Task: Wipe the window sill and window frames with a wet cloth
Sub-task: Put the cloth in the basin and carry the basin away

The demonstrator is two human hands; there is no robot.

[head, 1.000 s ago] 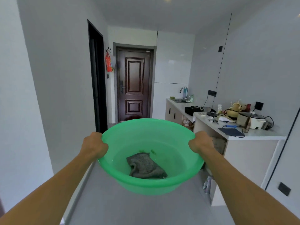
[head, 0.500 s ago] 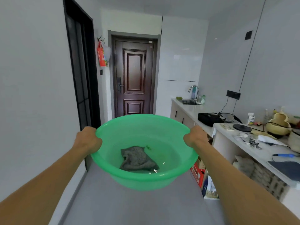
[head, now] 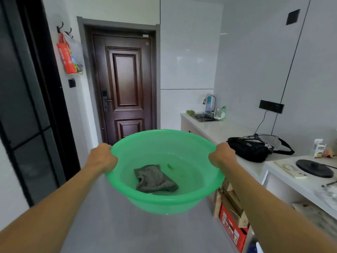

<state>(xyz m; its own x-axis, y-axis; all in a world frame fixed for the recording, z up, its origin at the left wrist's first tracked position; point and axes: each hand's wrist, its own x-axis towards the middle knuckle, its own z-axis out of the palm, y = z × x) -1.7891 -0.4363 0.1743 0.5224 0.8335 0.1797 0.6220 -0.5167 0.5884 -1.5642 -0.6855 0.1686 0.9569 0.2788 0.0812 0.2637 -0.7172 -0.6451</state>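
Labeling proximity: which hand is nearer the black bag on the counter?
Right. The right hand grips the green basin rim on the side facing the black bag, just short of it. The left hand grips the opposite rim, the whole basin away.

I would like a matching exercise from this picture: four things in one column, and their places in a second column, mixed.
Things:
1. grey cloth
2. black bag
3. red bag
4. left hand

Places:
A. hanging from a wall hook
B. lying on the white counter
C. gripping the rim of the green basin
D. lying in the water inside the basin

Pairs: 1-D, 2-B, 3-A, 4-C
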